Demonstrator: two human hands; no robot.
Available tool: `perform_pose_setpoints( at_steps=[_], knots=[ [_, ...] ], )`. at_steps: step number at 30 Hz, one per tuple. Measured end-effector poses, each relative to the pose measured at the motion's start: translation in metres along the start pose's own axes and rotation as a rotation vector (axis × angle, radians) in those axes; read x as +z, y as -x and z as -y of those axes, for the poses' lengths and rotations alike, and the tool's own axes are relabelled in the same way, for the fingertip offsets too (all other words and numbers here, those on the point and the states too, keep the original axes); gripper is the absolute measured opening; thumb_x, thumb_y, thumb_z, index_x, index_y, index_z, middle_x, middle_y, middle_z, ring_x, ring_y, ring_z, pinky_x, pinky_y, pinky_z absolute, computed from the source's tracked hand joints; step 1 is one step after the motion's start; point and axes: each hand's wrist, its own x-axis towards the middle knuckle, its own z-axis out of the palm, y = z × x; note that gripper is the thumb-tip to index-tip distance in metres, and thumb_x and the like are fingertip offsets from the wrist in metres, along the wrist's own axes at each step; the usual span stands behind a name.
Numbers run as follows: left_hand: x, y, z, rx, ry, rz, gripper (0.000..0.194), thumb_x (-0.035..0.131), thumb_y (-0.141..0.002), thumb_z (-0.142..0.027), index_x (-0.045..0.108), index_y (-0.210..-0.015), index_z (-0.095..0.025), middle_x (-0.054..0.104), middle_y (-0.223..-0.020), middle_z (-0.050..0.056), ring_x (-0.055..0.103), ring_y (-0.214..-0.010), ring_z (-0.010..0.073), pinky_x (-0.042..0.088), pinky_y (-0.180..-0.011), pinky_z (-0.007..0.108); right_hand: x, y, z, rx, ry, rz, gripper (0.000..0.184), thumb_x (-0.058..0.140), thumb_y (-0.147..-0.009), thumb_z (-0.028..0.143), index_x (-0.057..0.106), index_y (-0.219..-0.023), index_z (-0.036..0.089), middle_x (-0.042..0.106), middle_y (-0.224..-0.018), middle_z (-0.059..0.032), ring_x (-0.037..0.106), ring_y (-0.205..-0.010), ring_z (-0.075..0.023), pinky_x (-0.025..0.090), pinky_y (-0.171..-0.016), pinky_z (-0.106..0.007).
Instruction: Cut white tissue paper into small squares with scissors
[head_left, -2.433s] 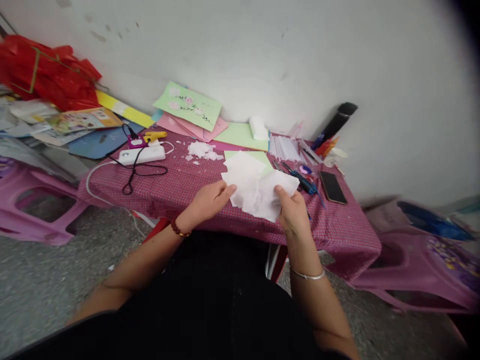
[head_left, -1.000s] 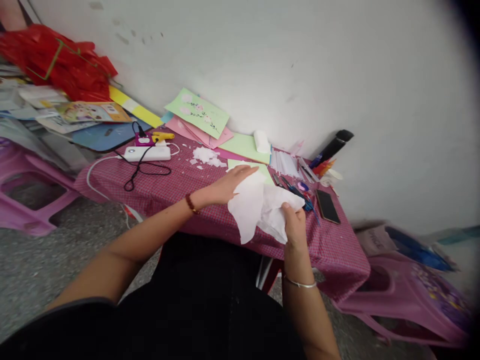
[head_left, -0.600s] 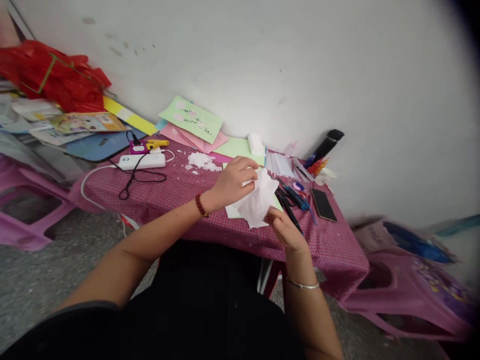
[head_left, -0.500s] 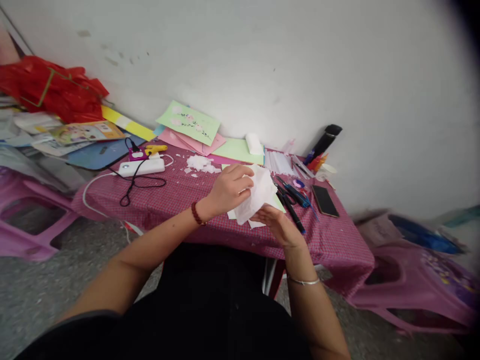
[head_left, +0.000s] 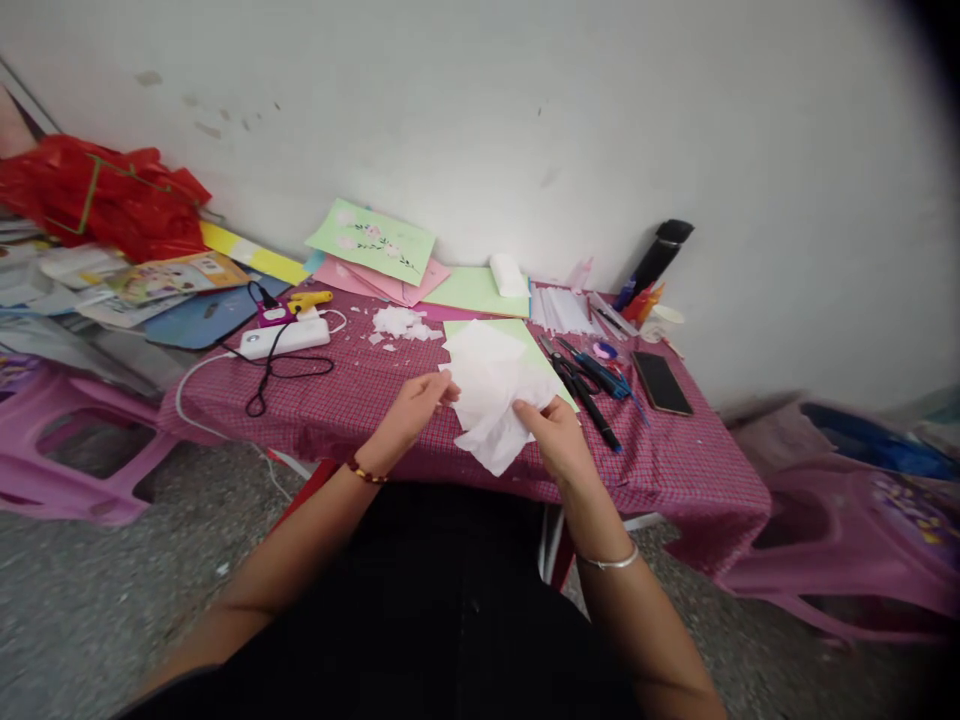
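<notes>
A crumpled white tissue point(head_left: 501, 425) is pinched in my right hand point(head_left: 559, 430), with the thumb on top and the fingers partly hidden beneath it. Its lower corner hangs towards the table's front edge. My left hand point(head_left: 420, 402) is at the left edge of the white sheets, fingers loosely bent and apart from the thumb, with nothing visible in it. More white paper point(head_left: 484, 350) lies under the tissue, on a light green sheet point(head_left: 551, 375). Just right of the sheet are black-handled scissors point(head_left: 574, 375), a black pen point(head_left: 602, 428) and a blue-handled tool point(head_left: 611, 382).
White scraps point(head_left: 401, 322) lie on the checked tablecloth point(head_left: 375, 390). A power strip point(head_left: 285, 338) with cables stands left, a phone point(head_left: 661, 382) right. A green card with painted flowers point(head_left: 371, 240) leans at the back, beside a white roll point(head_left: 508, 275). Pink stools point(head_left: 832, 540) flank the table.
The tissue was turned and gathered between both hands, then lowered over the green sheet. My left hand has come off it and drawn back left; my right hand keeps its pinch.
</notes>
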Motion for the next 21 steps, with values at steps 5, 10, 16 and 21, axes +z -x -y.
perform_pose_setpoints(
  at_steps=[5, 10, 16, 21],
  knots=[
    [0.027, 0.024, -0.027, 0.189, -0.224, 0.206, 0.033, 0.059, -0.078, -0.048, 0.063, -0.073, -0.015, 0.064, -0.076, 0.005, 0.056, -0.073, 0.0171, 0.042, -0.066, 0.027, 0.007, 0.007, 0.006, -0.062, 0.218, 0.111, 0.024, 0.066, -0.076, 0.033, 0.072, -0.089, 0.015, 0.076, -0.089, -0.0073, 0.066, -0.074, -0.0230, 0.051, -0.066, -0.032],
    [0.041, 0.022, -0.021, 0.031, -0.067, 0.054, 0.034, 0.055, -0.079, -0.041, 0.049, -0.057, -0.016, 0.043, -0.055, -0.003, 0.037, -0.052, 0.0090, 0.028, -0.047, 0.022, 0.005, 0.008, 0.007, -0.039, 0.171, 0.145, 0.025, 0.068, -0.077, 0.035, 0.072, -0.093, 0.016, 0.076, -0.092, -0.0078, 0.067, -0.076, -0.0227, 0.052, -0.068, -0.033],
    [0.039, 0.022, -0.014, -0.058, 0.167, 0.032, 0.033, 0.057, -0.078, -0.042, 0.048, -0.059, -0.016, 0.040, -0.054, -0.005, 0.034, -0.047, 0.0062, 0.024, -0.044, 0.020, 0.001, 0.005, 0.000, 0.027, 0.020, 0.098, 0.027, 0.072, -0.074, 0.036, 0.072, -0.093, 0.017, 0.077, -0.090, -0.0063, 0.067, -0.071, -0.0204, 0.052, -0.066, -0.032],
    [0.043, 0.024, -0.014, -0.118, 0.352, 0.014, 0.033, 0.064, -0.075, -0.043, 0.053, -0.061, -0.014, 0.045, -0.054, -0.005, 0.037, -0.047, 0.0058, 0.027, -0.044, 0.020, 0.001, 0.004, -0.002, 0.033, 0.025, 0.079, 0.027, 0.072, -0.073, 0.036, 0.072, -0.091, 0.016, 0.077, -0.088, -0.0060, 0.066, -0.069, -0.0198, 0.052, -0.064, -0.030]
  ],
)
